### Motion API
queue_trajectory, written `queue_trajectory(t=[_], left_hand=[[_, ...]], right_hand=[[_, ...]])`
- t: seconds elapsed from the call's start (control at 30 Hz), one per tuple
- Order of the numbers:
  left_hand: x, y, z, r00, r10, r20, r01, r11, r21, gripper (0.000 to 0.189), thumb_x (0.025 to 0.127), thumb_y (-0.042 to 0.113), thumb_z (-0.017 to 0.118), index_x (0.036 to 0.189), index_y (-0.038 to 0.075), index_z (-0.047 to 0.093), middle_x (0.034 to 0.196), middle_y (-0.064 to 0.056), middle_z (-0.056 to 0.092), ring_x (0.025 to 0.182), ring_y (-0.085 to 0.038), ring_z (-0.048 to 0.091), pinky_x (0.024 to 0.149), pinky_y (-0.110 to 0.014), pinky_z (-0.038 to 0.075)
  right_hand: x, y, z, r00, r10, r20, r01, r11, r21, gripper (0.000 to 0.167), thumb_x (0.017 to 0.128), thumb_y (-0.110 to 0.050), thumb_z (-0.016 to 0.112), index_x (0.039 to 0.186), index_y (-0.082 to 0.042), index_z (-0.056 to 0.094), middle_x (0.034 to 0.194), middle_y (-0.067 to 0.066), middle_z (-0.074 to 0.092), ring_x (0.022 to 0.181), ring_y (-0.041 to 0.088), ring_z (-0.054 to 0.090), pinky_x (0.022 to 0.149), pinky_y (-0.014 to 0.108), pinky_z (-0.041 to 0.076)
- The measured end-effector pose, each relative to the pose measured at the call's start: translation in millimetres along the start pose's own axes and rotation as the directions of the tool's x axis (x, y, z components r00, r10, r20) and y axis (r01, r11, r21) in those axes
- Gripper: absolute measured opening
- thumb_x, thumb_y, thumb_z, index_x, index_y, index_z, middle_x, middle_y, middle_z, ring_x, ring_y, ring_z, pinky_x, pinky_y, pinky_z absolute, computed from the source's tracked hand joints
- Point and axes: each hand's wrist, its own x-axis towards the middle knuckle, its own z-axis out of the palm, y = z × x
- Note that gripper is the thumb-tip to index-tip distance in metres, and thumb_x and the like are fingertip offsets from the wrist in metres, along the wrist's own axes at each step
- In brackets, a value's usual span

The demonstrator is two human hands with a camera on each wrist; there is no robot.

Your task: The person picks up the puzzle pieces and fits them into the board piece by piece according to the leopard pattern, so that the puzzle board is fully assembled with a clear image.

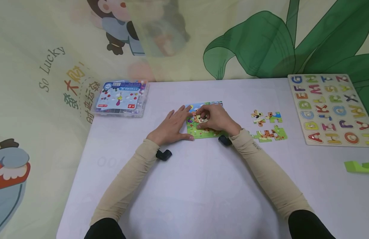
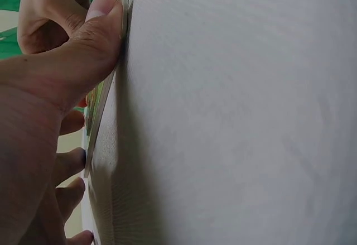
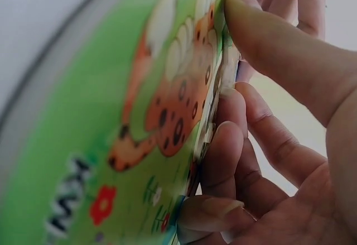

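A jigsaw puzzle board [image 1: 202, 134] with a green meadow picture lies flat near the table's middle. My left hand [image 1: 171, 126] rests at its left side with fingers extended; in the left wrist view the thumb [image 2: 106, 19] lies on the board's near edge. With bent fingers, my right hand [image 1: 216, 117] pinches a puzzle piece [image 1: 201, 119] showing a spotted animal's face, over the board's middle. In the right wrist view, the piece's pale edge [image 3: 227, 69] stands between thumb and fingers, beside an orange spotted animal body [image 3: 175, 111] printed on the board.
Loose puzzle pieces [image 1: 264, 136] lie right of the board in two small groups. Farther right are a wooden alphabet board [image 1: 330, 111] and a light green block [image 1: 359, 167]. A clear plastic box [image 1: 120, 99] with a blue label stands at the back left.
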Motion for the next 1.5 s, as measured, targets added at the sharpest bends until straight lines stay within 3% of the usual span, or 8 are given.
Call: queue_trajectory(t=[0.3, 0.57, 0.9, 1.33, 1.5], left_hand=[[0.8, 2.9, 1.4, 1.0, -0.014, 0.023, 0.012, 0.997, 0.07, 0.085, 0.093, 0.065, 0.072, 0.153, 0.012, 0.047, 0.18, -0.006, 0.011, 0.168, -0.027, 0.003, 0.133, -0.061, 0.012], [-1.6, 5.9, 1.3, 0.999, -0.028, 0.032, 0.026, 0.997, 0.07, 0.091, 0.094, 0.065, 0.07, 0.16, 0.01, 0.041, 0.181, -0.006, 0.007, 0.168, -0.026, 0.002, 0.134, -0.059, 0.009], [-3.4, 8.2, 1.6, 0.999, -0.02, 0.047, 0.016, 0.996, 0.093, 0.1, 0.098, 0.064, 0.065, 0.169, 0.008, 0.024, 0.181, -0.004, 0.006, 0.168, -0.023, 0.002, 0.134, -0.058, 0.009], [-3.6, 15.2, 0.3, 0.998, 0.021, 0.058, -0.03, 0.986, 0.163, 0.092, 0.103, 0.059, 0.059, 0.17, 0.008, 0.021, 0.18, -0.005, 0.014, 0.168, -0.025, 0.006, 0.134, -0.059, 0.012], [-6.7, 15.6, 1.6, 0.998, 0.008, 0.063, -0.017, 0.99, 0.141, 0.09, 0.104, 0.057, 0.06, 0.17, 0.01, 0.022, 0.18, -0.006, 0.014, 0.167, -0.026, 0.009, 0.133, -0.06, 0.015]], right_hand=[[-1.0, 0.8, 1.6, 1.0, 0.011, -0.019, -0.011, 1.0, -0.008, 0.045, 0.08, -0.024, 0.096, 0.114, -0.003, 0.076, 0.102, 0.012, 0.078, 0.088, 0.024, 0.069, 0.081, 0.036, 0.054], [-0.4, 0.0, 4.5, 0.999, -0.02, -0.047, 0.019, 0.999, -0.041, 0.045, 0.079, -0.028, 0.097, 0.112, -0.003, 0.079, 0.1, 0.011, 0.079, 0.087, 0.024, 0.07, 0.08, 0.038, 0.055], [-2.1, -0.8, 3.4, 0.998, 0.009, -0.066, -0.01, 1.0, -0.018, 0.039, 0.082, -0.023, 0.094, 0.11, -0.004, 0.076, 0.096, 0.011, 0.077, 0.084, 0.023, 0.069, 0.078, 0.036, 0.056], [-1.8, -3.0, 1.4, 0.994, 0.056, -0.09, -0.055, 0.998, 0.014, 0.022, 0.081, -0.02, 0.095, 0.092, -0.007, 0.08, 0.083, 0.007, 0.079, 0.076, 0.02, 0.073, 0.082, 0.04, 0.055], [0.3, -2.8, 1.2, 0.998, 0.04, -0.048, -0.038, 0.998, 0.05, 0.019, 0.084, -0.018, 0.092, 0.094, -0.007, 0.082, 0.085, 0.007, 0.08, 0.077, 0.019, 0.074, 0.082, 0.037, 0.056]])
